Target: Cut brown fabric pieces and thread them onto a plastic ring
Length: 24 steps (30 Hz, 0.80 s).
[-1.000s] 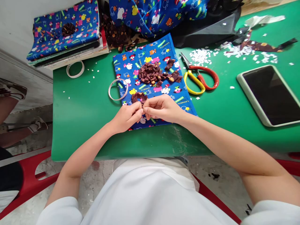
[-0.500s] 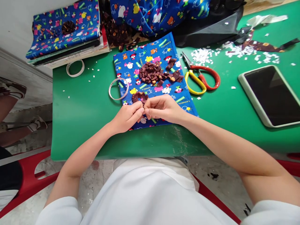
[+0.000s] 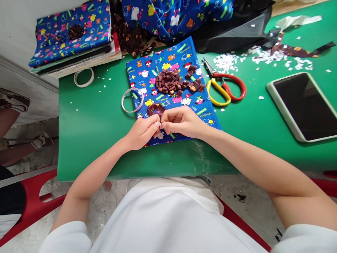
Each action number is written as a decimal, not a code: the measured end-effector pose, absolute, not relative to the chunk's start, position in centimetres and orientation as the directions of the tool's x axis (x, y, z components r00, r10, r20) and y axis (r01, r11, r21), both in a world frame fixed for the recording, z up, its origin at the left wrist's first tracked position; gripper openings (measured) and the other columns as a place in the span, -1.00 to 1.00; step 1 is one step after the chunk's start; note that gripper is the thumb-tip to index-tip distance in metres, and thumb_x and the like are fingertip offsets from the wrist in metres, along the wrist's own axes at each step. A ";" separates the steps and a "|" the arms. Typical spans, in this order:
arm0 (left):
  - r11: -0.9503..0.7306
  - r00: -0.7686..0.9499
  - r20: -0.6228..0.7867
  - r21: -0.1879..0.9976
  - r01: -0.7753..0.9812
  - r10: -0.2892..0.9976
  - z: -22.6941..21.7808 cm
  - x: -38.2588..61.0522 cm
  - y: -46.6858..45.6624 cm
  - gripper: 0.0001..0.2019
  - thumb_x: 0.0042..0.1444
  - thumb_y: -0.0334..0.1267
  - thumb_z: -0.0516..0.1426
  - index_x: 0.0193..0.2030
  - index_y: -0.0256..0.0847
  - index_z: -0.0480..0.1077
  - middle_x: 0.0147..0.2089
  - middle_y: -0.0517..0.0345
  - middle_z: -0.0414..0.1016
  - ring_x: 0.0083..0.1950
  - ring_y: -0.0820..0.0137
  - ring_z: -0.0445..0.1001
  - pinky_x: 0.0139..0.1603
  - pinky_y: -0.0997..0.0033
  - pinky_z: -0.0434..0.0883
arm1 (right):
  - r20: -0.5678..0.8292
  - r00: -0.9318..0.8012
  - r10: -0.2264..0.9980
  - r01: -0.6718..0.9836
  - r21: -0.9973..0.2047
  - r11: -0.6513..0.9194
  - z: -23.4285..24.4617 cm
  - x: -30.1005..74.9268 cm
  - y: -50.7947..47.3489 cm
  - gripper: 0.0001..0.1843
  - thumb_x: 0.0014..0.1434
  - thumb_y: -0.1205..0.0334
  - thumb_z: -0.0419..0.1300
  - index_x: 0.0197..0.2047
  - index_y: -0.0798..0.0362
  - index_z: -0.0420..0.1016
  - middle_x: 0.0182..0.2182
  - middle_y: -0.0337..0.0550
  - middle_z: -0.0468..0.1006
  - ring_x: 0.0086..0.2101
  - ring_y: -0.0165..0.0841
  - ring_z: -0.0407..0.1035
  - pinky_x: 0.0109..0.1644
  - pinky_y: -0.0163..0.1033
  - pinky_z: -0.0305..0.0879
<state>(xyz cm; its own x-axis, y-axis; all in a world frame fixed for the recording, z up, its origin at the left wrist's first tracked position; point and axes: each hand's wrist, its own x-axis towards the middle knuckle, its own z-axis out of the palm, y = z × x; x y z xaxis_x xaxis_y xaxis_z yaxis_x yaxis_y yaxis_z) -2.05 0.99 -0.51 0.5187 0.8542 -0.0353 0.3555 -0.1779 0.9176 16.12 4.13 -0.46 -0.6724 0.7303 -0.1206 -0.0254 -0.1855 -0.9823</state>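
Note:
My left hand (image 3: 143, 131) and my right hand (image 3: 183, 122) meet at their fingertips over the front of a folded blue cartoon-print cloth (image 3: 173, 135). Both are closed in a pinch, and whatever lies between the fingers is too small and covered to make out. Just beyond the left fingers rests a small ring-like cluster of dark brown pieces (image 3: 156, 108), partly hidden by my hands. Farther back on the cloth is a heap of short brown strip pieces (image 3: 168, 81). A roll of tape (image 3: 123, 102) overlaps the cloth's left edge.
Right of the cloth lie red-and-yellow scissors (image 3: 238, 86), white paper bits (image 3: 226, 62) and a phone (image 3: 302, 105). Another tape roll (image 3: 83, 83) sits at left, near stacked books (image 3: 86, 61) under printed cloth. A black plastic bag (image 3: 231, 37) lies behind on the green table (image 3: 92, 140).
Both hands stay pinched together in nearly the same place. The whole view has shifted very slightly; nothing on the table has visibly moved.

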 end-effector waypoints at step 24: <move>-0.705 0.575 0.408 0.421 0.571 0.709 -1.0 -2.1 1.0 -0.86 0.30 -0.39 -0.05 -0.29 -0.22 0.25 -0.40 0.20 0.40 -0.37 0.51 0.38 -0.35 0.56 0.28 | -0.033 -0.555 0.831 0.113 -0.993 0.035 -1.0 16.0 3.7 -0.84 -0.10 0.30 0.15 -0.63 0.07 0.26 -0.74 -0.38 0.25 -0.68 -0.60 0.07 -0.65 -0.45 -0.02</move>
<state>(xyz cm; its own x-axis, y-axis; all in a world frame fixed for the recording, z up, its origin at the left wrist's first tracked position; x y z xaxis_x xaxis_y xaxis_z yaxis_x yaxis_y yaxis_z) -2.10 1.02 -1.04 0.5747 0.7091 0.4084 0.5706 -0.7050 0.4211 15.95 3.72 -0.99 -0.5555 0.8309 -0.0333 0.1126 0.0355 -0.9930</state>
